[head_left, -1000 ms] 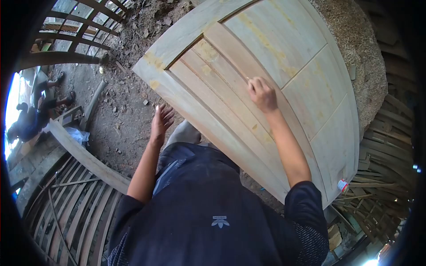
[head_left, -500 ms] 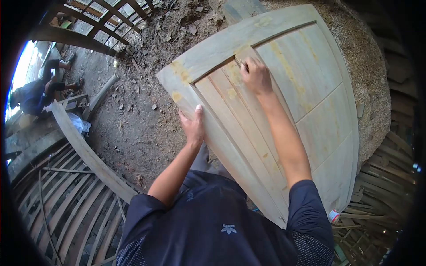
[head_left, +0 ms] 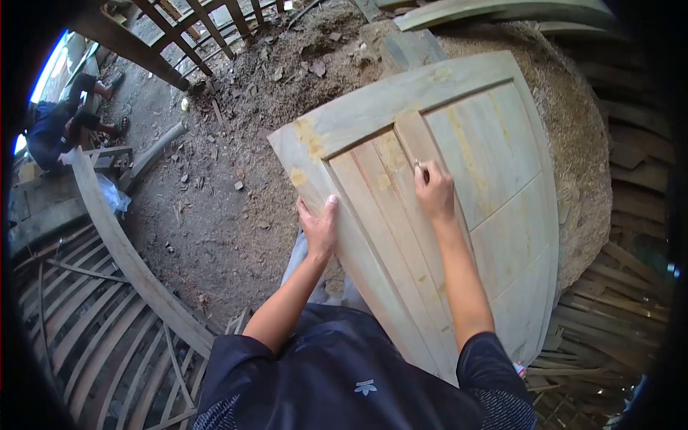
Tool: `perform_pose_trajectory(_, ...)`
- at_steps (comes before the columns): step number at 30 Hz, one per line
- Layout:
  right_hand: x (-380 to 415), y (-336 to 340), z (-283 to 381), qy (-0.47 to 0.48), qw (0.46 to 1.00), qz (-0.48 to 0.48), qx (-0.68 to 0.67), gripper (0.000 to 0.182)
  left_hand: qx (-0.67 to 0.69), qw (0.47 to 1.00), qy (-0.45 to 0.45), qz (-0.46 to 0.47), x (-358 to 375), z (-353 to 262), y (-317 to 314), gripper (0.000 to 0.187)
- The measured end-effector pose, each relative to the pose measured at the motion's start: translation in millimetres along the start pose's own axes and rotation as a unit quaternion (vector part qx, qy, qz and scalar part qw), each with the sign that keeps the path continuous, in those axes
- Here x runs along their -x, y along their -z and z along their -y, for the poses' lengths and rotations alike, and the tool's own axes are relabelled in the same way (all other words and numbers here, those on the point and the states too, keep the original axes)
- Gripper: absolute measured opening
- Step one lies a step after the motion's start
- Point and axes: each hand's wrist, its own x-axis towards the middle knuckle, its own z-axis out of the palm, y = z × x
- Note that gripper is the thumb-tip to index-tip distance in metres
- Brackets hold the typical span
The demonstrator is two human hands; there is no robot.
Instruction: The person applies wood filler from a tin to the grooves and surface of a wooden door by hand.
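A pale wooden door panel (head_left: 373, 107) with a curved top lies in front of me, with yellowish filler patches on its frame and boards. My left hand (head_left: 319, 228) grips the panel's left edge, thumb on top and fingers at the side. Over the middle upright, beside the groove of the recessed boards, is my right hand (head_left: 434, 190). Its fingers are pinched round a small thing whose tip pokes out past the index finger; I cannot make out its kind.
Brown shavings (head_left: 584, 208) are heaped along the panel's right side. A long curved wooden beam (head_left: 129, 265) and slatted wood (head_left: 93, 322) lie at left. Another person (head_left: 54, 132) sits at the far left. A wooden lattice (head_left: 193, 36) stands at the top left.
My right hand has slid down along the middle upright, towards me. My left hand still grips the left edge. The whole view has shifted, so the panel appears lower.
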Motion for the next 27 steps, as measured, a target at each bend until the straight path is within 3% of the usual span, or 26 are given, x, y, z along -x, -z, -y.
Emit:
perform_pose_trajectory(3, -28, -18, -5, -0.017, 1.000, -0.009, 0.018, 0.012, 0.008, 1.000, 0.015, 0.003, 3, 1, -1, 0.077)
perform_pose_trajectory(5, -71, -33, 2, 0.037, 0.999, -0.037, 0.006, 0.013, 0.033, 0.999, 0.022, 0.005, 3, -2, -3, 0.077)
perform_pose_trajectory(11, -15, -14, -2, -0.017, 0.999, -0.037, -0.017, 0.010, 0.002, 1.000, 0.010, -0.001, 1, 4, -3, 0.075)
perform_pose_trajectory(16, -81, -36, 4, 0.036, 0.998, -0.042, -0.006, 0.012, 0.037, 0.999, 0.017, 0.004, 3, -4, -6, 0.074)
perform_pose_trajectory(19, -41, -17, 4, -0.045, 0.998, -0.011, -0.035, 0.010, 0.026, 0.999, 0.018, 0.010, 6, -8, -5, 0.074)
perform_pose_trajectory(23, -36, -21, 12, -0.063, 0.996, -0.060, -0.038, 0.008, 0.021, 1.000, 0.011, -0.001, 4, -8, -5, 0.074)
perform_pose_trajectory(27, -55, -24, 14, -0.018, 0.998, -0.056, -0.024, 0.007, 0.044, 0.998, 0.039, 0.012, 9, -13, -4, 0.074)
